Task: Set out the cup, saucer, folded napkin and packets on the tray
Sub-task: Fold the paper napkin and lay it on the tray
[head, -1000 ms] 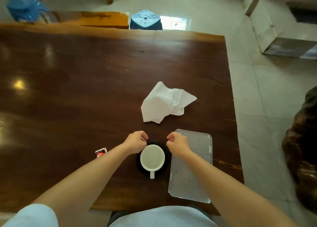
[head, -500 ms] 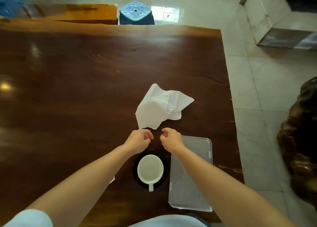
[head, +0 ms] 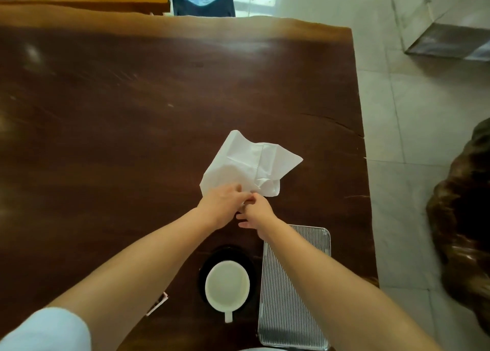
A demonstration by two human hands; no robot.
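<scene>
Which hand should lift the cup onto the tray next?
Probably the right hand: the tray lies on its side, right beside the cup. But both hands are at the napkin now.

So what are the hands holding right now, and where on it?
Both hands, left hand and right hand, meet at the napkin's near edge; an actual pinch cannot be told.

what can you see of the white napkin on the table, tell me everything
The napkin is a thin white sheet, paper or light cloth by its look, lying rumpled and partly unfolded on the dark wooden table, beyond the tray and the cup. Crease lines cross it, and one corner points right. Its near edge is bunched where the left hand covers it and the right hand meets it; their fingers seem to pinch it, though the grip itself is hidden. It is not folded.
</scene>
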